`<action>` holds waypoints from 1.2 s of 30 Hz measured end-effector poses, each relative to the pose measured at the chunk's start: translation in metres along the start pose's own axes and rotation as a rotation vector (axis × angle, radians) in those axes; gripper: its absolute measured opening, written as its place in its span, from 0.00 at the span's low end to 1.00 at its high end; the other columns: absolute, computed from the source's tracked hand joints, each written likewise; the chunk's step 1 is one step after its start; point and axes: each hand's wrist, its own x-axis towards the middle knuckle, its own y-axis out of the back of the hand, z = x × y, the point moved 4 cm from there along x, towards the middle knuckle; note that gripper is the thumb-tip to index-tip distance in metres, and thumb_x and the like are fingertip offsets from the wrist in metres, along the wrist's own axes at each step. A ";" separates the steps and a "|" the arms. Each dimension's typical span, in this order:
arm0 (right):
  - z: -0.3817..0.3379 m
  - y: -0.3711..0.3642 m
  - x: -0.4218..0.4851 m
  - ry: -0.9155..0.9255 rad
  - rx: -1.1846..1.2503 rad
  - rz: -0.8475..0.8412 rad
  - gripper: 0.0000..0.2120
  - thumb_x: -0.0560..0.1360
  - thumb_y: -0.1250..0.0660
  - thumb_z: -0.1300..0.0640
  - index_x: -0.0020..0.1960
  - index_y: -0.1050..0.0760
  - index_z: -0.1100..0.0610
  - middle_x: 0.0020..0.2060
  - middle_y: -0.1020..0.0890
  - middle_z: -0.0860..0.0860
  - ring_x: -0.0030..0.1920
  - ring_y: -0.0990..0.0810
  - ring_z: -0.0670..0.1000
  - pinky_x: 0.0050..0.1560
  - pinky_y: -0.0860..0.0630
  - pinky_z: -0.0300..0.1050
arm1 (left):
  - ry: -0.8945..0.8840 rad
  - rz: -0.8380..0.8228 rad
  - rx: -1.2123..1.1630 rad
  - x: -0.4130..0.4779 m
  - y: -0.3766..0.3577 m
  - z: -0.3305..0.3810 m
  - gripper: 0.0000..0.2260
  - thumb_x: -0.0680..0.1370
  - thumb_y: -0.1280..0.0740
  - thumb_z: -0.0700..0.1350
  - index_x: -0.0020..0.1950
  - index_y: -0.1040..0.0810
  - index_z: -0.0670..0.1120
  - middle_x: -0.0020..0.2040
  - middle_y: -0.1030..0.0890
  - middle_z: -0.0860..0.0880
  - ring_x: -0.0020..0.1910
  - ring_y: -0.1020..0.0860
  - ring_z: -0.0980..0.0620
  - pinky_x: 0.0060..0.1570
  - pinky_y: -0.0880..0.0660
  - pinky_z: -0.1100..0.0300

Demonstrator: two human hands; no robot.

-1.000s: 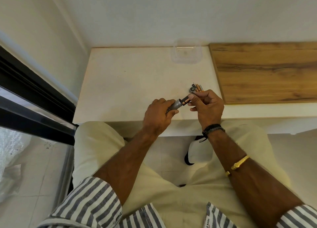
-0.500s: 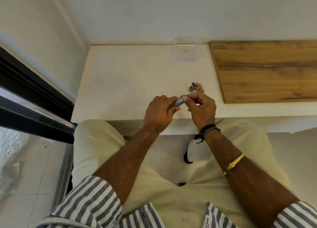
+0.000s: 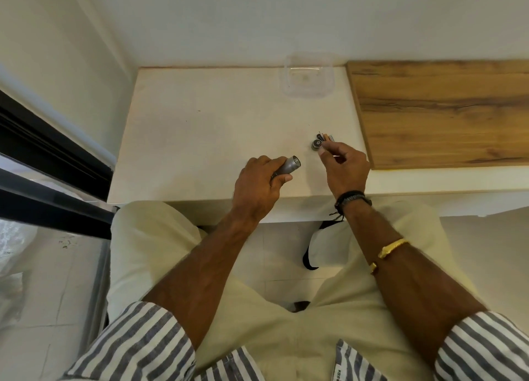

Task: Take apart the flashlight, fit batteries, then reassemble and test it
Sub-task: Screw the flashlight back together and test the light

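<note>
Over counter, left hand grips flashlight body, open end up. Right hand pinches at batteries beside cap; actual hold unclear. Risk: batts roll off, wrong polarity.

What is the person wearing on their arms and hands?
Both sleeves are striped grey-blue and white, rolled up near the elbows. The right arm has a black band with loose cord ends at the wrist and a gold bangle further up. The left hand and right hand are bare: no gloves, and no rings that I can see.
</note>
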 end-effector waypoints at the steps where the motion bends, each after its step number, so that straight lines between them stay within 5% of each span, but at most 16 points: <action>1: 0.002 -0.001 0.005 0.027 -0.085 -0.004 0.12 0.76 0.27 0.53 0.59 0.16 0.52 0.49 0.14 0.49 0.47 0.17 0.49 0.54 0.18 0.52 | 0.003 0.003 0.000 0.000 0.000 -0.001 0.16 0.81 0.36 0.54 0.68 0.24 0.51 0.50 0.21 0.50 0.49 0.29 0.52 0.49 0.28 0.56; 9: 0.010 -0.026 0.027 0.156 -0.484 -0.147 0.19 0.79 0.31 0.53 0.70 0.24 0.50 0.60 0.21 0.56 0.58 0.20 0.57 0.53 0.24 0.49 | 0.023 0.009 0.022 0.001 0.003 -0.006 0.16 0.81 0.36 0.53 0.67 0.24 0.52 0.48 0.22 0.50 0.49 0.29 0.51 0.48 0.28 0.57; 17: 0.011 -0.034 0.029 0.178 -0.600 -0.158 0.13 0.79 0.34 0.59 0.63 0.22 0.53 0.58 0.23 0.57 0.56 0.21 0.61 0.49 0.24 0.52 | 0.040 -0.011 0.007 0.003 0.001 -0.006 0.17 0.81 0.35 0.52 0.68 0.24 0.50 0.51 0.20 0.48 0.50 0.28 0.50 0.49 0.31 0.58; 26: -0.014 -0.022 0.015 0.280 -0.289 -0.076 0.11 0.77 0.31 0.55 0.58 0.20 0.56 0.54 0.18 0.52 0.50 0.19 0.51 0.49 0.20 0.48 | 0.034 0.007 0.013 0.002 0.005 -0.008 0.16 0.81 0.35 0.52 0.67 0.24 0.50 0.50 0.21 0.49 0.49 0.30 0.52 0.48 0.30 0.58; 31: -0.033 -0.008 0.001 0.218 0.004 -0.112 0.13 0.75 0.30 0.62 0.58 0.16 0.56 0.52 0.17 0.52 0.47 0.19 0.38 0.47 0.24 0.27 | 0.030 0.003 0.014 -0.002 0.009 -0.009 0.14 0.81 0.36 0.50 0.67 0.23 0.50 0.49 0.22 0.48 0.50 0.30 0.51 0.47 0.33 0.61; 36: -0.050 -0.001 -0.023 0.238 0.036 -0.291 0.16 0.73 0.29 0.66 0.59 0.17 0.55 0.50 0.16 0.52 0.50 0.17 0.47 0.52 0.20 0.33 | 0.025 -0.003 0.024 -0.004 0.013 -0.006 0.14 0.82 0.37 0.46 0.67 0.24 0.48 0.53 0.22 0.46 0.53 0.29 0.48 0.49 0.34 0.61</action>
